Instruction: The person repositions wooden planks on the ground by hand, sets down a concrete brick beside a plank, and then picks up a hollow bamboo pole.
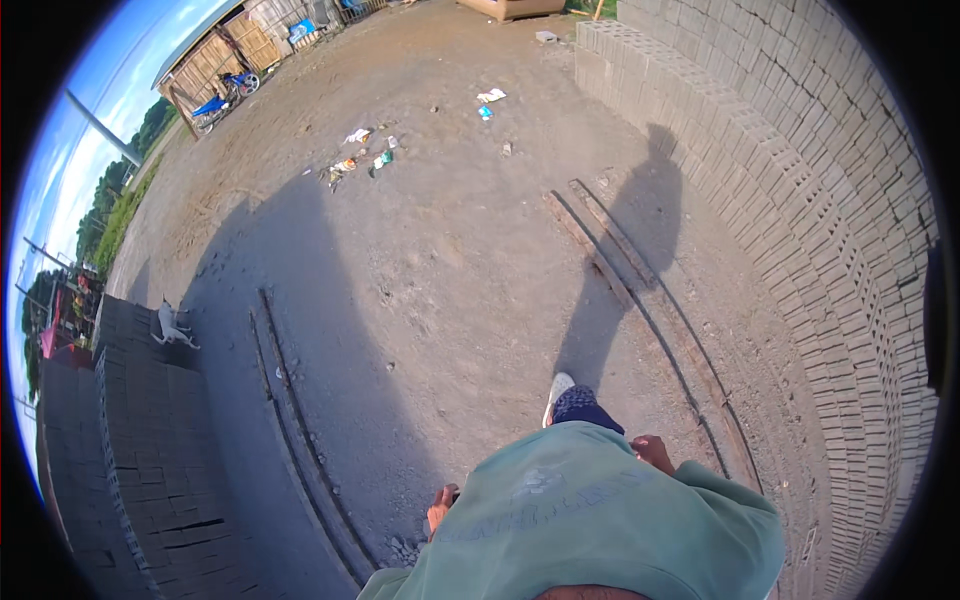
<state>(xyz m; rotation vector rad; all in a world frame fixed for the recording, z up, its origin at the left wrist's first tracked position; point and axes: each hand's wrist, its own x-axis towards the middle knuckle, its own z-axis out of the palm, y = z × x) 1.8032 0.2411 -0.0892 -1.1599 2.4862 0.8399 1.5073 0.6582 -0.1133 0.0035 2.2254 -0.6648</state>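
Note:
My left hand [440, 508] hangs beside my body at the lower middle, its fingers curled. A small dark thing shows at its inner side, too little of it to name. On the other side, my right hand [653, 453] is closed near my hip, below the end of the green sleeve; whatever may be inside it is hidden. A light-coloured shoe [558, 392] is ahead of me on the dirt ground [450, 330]. My green shirt [560, 500] covers much of the lower view.
Tall stacks of grey blocks [800, 200] line the right; more blocks [170, 450] stand at left, with a white dog [172, 325] near them. Long rails [660, 320] lie on the right, another pair [295, 420] on the left. Scattered litter [350, 160], a motorbike [240, 84] and a shed are farther off.

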